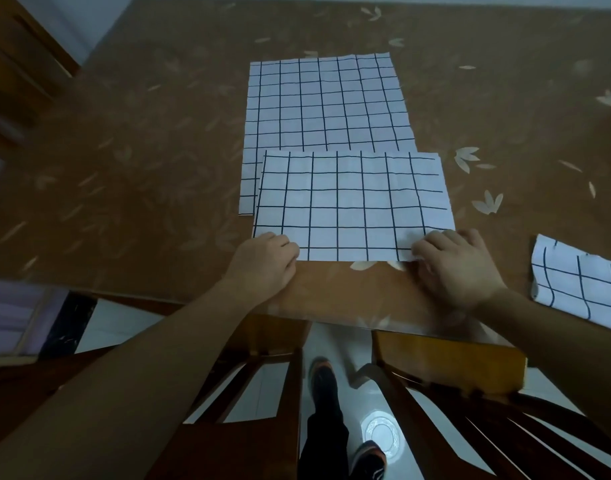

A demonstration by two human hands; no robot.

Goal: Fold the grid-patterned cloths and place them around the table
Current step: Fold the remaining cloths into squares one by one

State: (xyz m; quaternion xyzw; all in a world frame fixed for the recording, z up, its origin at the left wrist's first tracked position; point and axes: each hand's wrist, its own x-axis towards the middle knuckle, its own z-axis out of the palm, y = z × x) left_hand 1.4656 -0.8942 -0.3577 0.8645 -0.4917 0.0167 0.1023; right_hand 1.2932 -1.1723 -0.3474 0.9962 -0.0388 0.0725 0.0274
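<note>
A white cloth with a black grid, folded (352, 206), lies near the table's front edge. It overlaps the near end of a larger unfolded grid cloth (324, 102) spread flat behind it. My left hand (262, 265) grips the folded cloth's near left corner. My right hand (453, 265) holds its near right corner, fingers curled on the edge. Another folded grid cloth (577, 285) rests at the right edge of the table, partly cut off by the view.
The table (141, 150) has a brown leaf-patterned top. Two wooden chairs (262, 393) stand against its near edge below my arms. My feet stand on white floor tiles between them. A wooden door is at the far left.
</note>
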